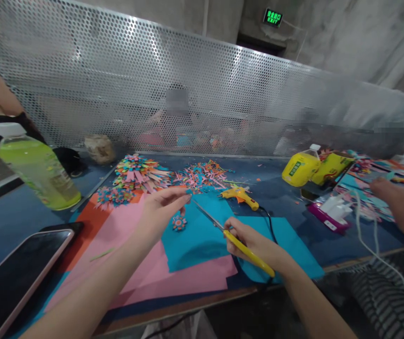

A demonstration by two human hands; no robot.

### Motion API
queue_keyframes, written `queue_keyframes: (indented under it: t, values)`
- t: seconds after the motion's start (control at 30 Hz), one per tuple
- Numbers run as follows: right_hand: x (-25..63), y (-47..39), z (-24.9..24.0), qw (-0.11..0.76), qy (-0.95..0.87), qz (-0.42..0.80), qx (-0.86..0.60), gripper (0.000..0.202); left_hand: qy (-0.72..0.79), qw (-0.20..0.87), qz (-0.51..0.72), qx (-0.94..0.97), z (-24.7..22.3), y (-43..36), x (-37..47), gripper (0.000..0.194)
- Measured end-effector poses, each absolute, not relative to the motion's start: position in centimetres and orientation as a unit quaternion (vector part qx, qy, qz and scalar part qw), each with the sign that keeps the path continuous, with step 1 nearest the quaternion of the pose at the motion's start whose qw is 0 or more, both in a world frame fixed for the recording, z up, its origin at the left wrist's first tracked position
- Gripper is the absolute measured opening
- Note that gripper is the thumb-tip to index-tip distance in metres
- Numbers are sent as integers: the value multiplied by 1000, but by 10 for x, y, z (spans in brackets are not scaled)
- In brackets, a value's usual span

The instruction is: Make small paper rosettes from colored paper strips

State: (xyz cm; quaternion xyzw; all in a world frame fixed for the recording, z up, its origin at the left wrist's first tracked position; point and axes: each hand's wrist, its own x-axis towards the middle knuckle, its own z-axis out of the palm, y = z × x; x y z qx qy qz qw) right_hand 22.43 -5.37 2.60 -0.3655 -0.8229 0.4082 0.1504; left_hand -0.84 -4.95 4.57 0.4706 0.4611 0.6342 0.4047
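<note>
My right hand point(246, 240) is closed round the yellow-handled scissors point(246, 249), whose narrow blades point up and left. The blade tips are close to the fingers of my left hand point(165, 207). Between thumb and forefinger, my left hand pinches a small blue piece of paper point(189, 192). Just below those fingers is a small paper flower point(179, 223) in orange, pink and blue, over a blue paper sheet point(202, 240). Pink sheets point(134, 278) lie under my left forearm.
A yellow glue gun point(239, 195) with a black cord lies behind the scissors. Paper strips point(205, 176) and a fringed paper pile point(138, 174) sit further back. At left are a green bottle point(39, 165) and phone point(21, 278); at right, another person's hand point(387, 190).
</note>
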Motion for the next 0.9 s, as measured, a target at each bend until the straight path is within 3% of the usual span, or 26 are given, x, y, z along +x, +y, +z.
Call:
queue_keyframes:
  t: [0.9]
  values:
    - [223, -57, 29, 172, -779, 451, -399, 25, 444, 437, 631, 463, 44, -48, -9, 16]
